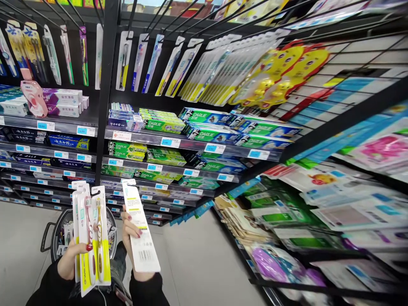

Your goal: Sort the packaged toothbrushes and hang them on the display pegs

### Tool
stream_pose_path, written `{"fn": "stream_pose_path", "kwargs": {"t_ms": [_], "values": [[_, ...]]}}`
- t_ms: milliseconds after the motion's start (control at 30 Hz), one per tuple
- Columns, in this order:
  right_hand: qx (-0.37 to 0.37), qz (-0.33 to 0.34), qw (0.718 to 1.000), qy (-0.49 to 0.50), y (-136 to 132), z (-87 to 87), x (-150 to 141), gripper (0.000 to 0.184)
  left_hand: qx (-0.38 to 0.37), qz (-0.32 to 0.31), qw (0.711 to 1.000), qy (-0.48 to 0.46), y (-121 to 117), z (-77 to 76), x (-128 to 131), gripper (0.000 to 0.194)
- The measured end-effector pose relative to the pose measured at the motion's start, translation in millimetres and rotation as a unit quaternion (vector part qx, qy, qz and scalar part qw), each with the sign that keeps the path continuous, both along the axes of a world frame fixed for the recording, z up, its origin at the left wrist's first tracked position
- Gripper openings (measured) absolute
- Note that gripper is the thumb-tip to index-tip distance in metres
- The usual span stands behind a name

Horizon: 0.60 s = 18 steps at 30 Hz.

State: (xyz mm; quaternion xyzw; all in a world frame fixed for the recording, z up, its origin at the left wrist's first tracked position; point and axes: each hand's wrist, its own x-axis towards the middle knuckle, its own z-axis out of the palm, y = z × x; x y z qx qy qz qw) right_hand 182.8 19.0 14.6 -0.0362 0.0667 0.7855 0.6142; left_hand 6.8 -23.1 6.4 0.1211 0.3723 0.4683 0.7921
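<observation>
My left hand is closed around several packaged toothbrushes, white cards with yellow lower parts. A pink-and-white brush and a yellowish one show through the clear fronts. Raised beside them, my right hand grips one toothbrush pack with its printed white back and barcode facing me. The brush inside that pack is hidden. Both hands are apart, low in front of the shelves. Beneath the left hand's packs stands a dark basket with assorted small packs inside, partly covered by my arm and the packs.
Toothbrush packs hang on hooks above toothpaste boxes on the tiered shelf. Yellow character-shaped packs hang further right. A second rack with bagged goods runs along the right side. Grey tiled floor lies between.
</observation>
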Motion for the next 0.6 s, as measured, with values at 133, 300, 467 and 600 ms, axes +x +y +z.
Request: {"fn": "stream_pose_path", "kwargs": {"t_ms": [133, 300, 467, 600], "values": [[0.018, -0.005, 1.0, -0.012, 18.8, 6.4, 0.8, 0.031, -0.021, 0.008, 1.0, 0.01, -0.5, -3.8, -0.8, 0.086], [0.078, 0.028, 0.996, -0.032, 22.7, 6.4, 2.3, 0.022, -0.032, 0.004, 0.999, 0.007, -0.6, -6.9, -0.8, 0.086], [0.154, 0.042, 0.969, -0.189, 9.6, 10.7, 2.5, 0.028, -0.041, 0.015, 0.999, 0.016, -0.7, -6.8, -2.7, 0.083], [0.121, 0.018, 0.903, -0.412, 4.6, 9.3, 8.3, 0.044, -0.037, 0.014, 0.999, 0.017, -1.7, -4.8, -4.1, 0.085]]}}
